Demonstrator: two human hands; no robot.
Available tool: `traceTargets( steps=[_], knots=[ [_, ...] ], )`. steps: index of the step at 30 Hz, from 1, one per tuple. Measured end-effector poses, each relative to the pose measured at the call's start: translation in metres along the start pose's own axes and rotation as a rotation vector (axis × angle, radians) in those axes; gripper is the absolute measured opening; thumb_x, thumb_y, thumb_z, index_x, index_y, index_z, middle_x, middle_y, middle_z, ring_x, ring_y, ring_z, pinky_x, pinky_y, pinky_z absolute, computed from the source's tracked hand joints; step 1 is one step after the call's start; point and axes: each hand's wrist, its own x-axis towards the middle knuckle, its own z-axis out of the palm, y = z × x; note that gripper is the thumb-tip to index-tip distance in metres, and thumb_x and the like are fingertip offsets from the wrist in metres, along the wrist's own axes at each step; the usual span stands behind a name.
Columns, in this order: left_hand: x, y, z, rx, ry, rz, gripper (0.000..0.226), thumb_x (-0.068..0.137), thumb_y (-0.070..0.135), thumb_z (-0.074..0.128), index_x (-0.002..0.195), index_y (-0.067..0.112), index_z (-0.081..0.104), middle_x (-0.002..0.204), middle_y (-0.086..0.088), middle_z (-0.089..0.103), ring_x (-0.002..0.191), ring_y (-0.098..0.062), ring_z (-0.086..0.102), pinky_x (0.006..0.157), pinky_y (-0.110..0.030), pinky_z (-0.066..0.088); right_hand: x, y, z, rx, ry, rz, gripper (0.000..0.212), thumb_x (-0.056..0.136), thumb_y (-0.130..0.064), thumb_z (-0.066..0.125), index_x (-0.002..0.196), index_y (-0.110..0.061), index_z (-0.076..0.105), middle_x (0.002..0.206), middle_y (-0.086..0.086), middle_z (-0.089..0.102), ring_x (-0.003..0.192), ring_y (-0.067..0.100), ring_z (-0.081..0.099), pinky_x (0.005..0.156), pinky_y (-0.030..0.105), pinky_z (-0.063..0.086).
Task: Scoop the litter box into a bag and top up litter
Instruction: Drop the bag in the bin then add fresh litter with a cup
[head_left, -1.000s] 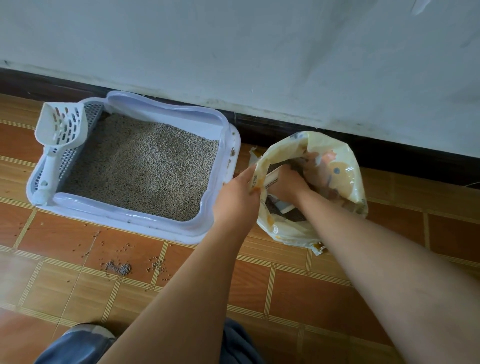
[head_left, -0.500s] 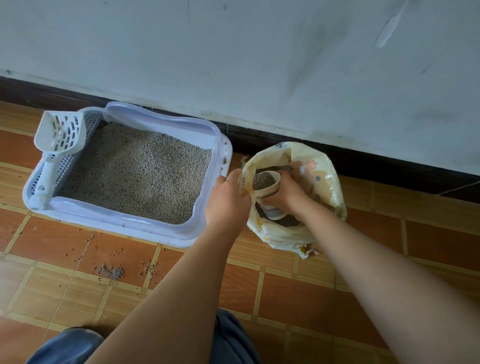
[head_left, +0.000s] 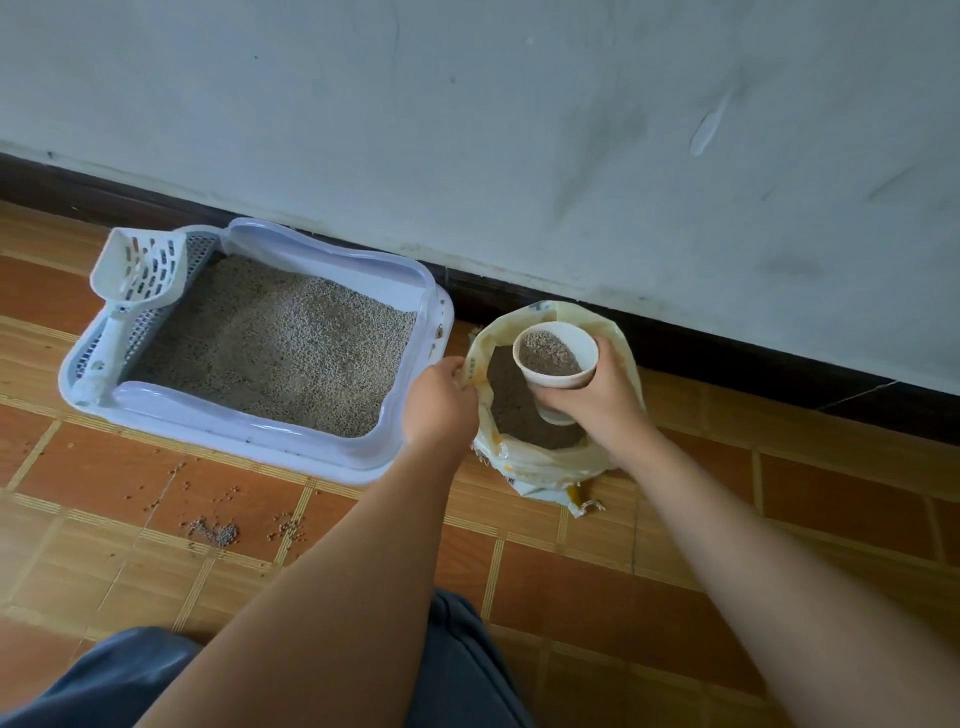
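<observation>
A pale lilac litter box (head_left: 249, 436) full of grey litter stands on the tiled floor by the wall. A white slotted scoop (head_left: 136, 280) lies on its left rim. Right of the box stands an open yellow litter bag (head_left: 550, 467) with grey litter inside. My left hand (head_left: 439, 405) pinches the bag's left edge. My right hand (head_left: 597, 402) grips a white paper cup (head_left: 558, 358) partly filled with litter, raised above the bag's mouth.
Spilled litter grains (head_left: 215, 530) lie on the orange tiles in front of the box. A dark skirting board (head_left: 727, 364) and white wall run behind. My blue-clad knees (head_left: 457, 675) are at the bottom edge.
My right hand has lifted the cup, now holding litter, up out of the bag. My left hand keeps holding the bag's edge.
</observation>
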Motion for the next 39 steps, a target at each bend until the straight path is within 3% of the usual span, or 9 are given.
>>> traceTargets(
  steps=[9,13,19,24,29,34,39],
  knots=[
    [-0.008,0.006,-0.005,0.004,-0.003,0.009,0.047,0.087,0.003,0.044,0.132,0.015,0.051,0.124,-0.005,0.063,0.101,-0.025,0.063,0.075,-0.03,0.049,-0.008,-0.031,-0.011,0.071,0.071,-0.041,0.069,0.069,-0.02,0.08,0.125,-0.027,0.042,0.117,-0.009,0.053,0.112,0.011,0.05,0.092,0.029,0.044],
    [-0.01,0.012,-0.025,0.104,0.047,0.106,0.039,0.088,0.006,0.044,0.122,0.016,0.058,0.123,-0.005,0.061,0.104,-0.024,0.06,0.082,-0.033,0.049,0.002,-0.056,-0.005,0.081,0.094,-0.112,0.071,0.07,-0.013,0.079,0.13,-0.022,0.041,0.117,-0.008,0.053,0.113,0.012,0.051,0.093,0.027,0.044],
    [-0.002,-0.025,-0.083,0.366,0.174,0.224,0.037,0.089,0.007,0.046,0.123,0.015,0.058,0.125,-0.005,0.059,0.115,-0.024,0.05,0.09,-0.037,0.045,0.017,-0.094,0.034,0.115,0.066,-0.219,0.069,0.07,-0.011,0.078,0.128,-0.021,0.043,0.125,0.001,0.055,0.114,0.015,0.053,0.093,0.026,0.045],
    [0.005,-0.083,-0.137,0.581,0.209,0.092,0.036,0.095,0.024,0.046,0.129,0.016,0.053,0.134,-0.006,0.052,0.127,-0.026,0.04,0.104,-0.039,0.033,0.027,-0.117,0.082,0.106,0.01,-0.299,0.07,0.068,-0.01,0.079,0.128,-0.017,0.044,0.124,0.002,0.055,0.114,0.015,0.052,0.092,0.025,0.042],
    [0.006,-0.129,-0.161,0.703,0.079,-0.071,0.051,0.097,0.046,0.032,0.14,0.019,0.039,0.15,-0.007,0.033,0.143,-0.024,0.019,0.115,-0.044,0.017,0.037,-0.119,0.135,0.052,-0.052,-0.349,0.071,0.064,-0.012,0.081,0.126,-0.013,0.046,0.122,0.006,0.057,0.114,0.021,0.053,0.098,0.035,0.044],
    [0.011,-0.152,-0.171,0.75,0.014,-0.032,0.051,0.098,0.047,0.027,0.143,0.025,0.033,0.158,-0.001,0.015,0.147,-0.018,-0.002,0.117,-0.047,0.0,0.047,-0.121,0.172,-0.136,-0.124,-0.42,0.069,0.066,-0.013,0.08,0.126,-0.012,0.048,0.118,0.001,0.055,0.11,0.015,0.049,0.084,0.018,0.034],
    [0.018,-0.161,-0.16,0.615,0.081,-0.078,0.053,0.096,0.053,0.025,0.139,0.024,0.039,0.16,-0.003,0.003,0.146,-0.02,-0.016,0.117,-0.048,-0.006,0.056,-0.111,0.203,-0.344,-0.118,-0.445,0.073,0.065,-0.021,0.081,0.129,-0.015,0.047,0.126,0.007,0.056,0.115,0.025,0.051,0.086,0.039,0.048]
  ],
)
